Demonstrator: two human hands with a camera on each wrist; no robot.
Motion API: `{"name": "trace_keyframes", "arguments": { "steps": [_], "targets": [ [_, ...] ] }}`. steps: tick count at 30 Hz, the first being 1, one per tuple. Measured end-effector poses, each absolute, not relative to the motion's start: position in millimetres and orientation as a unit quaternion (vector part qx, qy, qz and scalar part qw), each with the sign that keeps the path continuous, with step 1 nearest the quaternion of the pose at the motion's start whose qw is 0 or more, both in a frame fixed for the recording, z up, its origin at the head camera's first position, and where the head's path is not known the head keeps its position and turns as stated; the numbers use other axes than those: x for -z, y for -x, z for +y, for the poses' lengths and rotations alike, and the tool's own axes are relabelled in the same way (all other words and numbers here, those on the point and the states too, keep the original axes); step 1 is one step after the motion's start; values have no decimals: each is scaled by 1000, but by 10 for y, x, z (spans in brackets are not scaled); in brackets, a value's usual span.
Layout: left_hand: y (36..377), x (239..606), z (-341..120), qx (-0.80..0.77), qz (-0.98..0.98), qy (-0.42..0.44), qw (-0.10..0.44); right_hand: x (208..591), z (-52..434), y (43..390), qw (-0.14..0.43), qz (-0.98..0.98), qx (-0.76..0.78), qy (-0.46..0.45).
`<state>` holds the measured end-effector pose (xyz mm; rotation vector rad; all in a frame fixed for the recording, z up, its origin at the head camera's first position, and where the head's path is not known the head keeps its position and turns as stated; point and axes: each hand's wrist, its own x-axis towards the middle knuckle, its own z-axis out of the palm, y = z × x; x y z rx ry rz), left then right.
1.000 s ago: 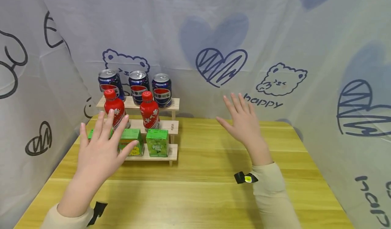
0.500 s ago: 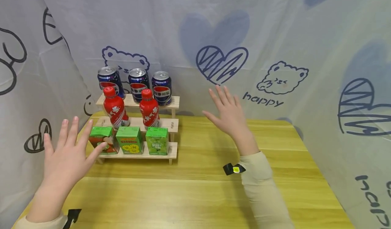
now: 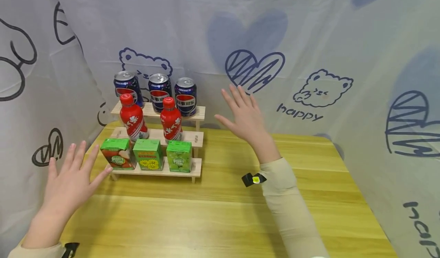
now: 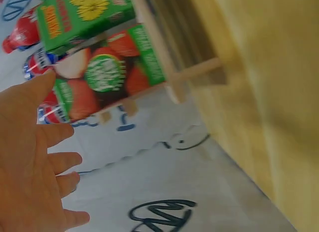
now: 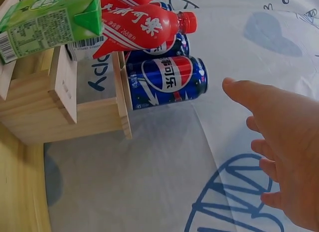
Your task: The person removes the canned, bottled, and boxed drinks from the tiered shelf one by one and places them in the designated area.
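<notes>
1. White cloth (image 3: pixel 309 40), heart-and-bear print, hangs behind and along both sides; wood-grain surface (image 3: pixel 206 219) below.
2. Three-tier wooden rack (image 3: pixel 154 135) stands at back left of the surface.
3. Top tier: three dark blue cans (image 3: pixel 159 86), upright, in a row. Middle: two red bottles (image 3: pixel 171 119), upright, well apart. Bottom: three green-topped boxes (image 3: pixel 149 154), in a row.
4. Left hand (image 3: pixel 68 183): raised above the surface, left of the rack, fingers spread apart. Nearest to left box (image 3: pixel 118 154), red fruit print. Thumb tip overlaps its edge in left wrist view; can't tell if they touch.
5. Right hand (image 3: pixel 245 114): raised, right of the rack, fingers straight and apart. Thumb points at the rightmost can (image 3: pixel 186 99); right wrist view shows a gap between them.
6. Pale sleeve (image 3: pixel 292 208) on each arm.
</notes>
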<state>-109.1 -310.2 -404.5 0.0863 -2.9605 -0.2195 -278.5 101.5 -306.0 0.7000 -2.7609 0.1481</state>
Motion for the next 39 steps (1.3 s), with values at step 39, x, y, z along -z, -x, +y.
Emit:
{"name": "trace_keyframes", "arguments": {
  "steps": [39],
  "targets": [
    [1211, 4685, -3522, 43, -993, 108, -2, 2805, 399, 3253, 151, -943, -15, -296]
  ]
}}
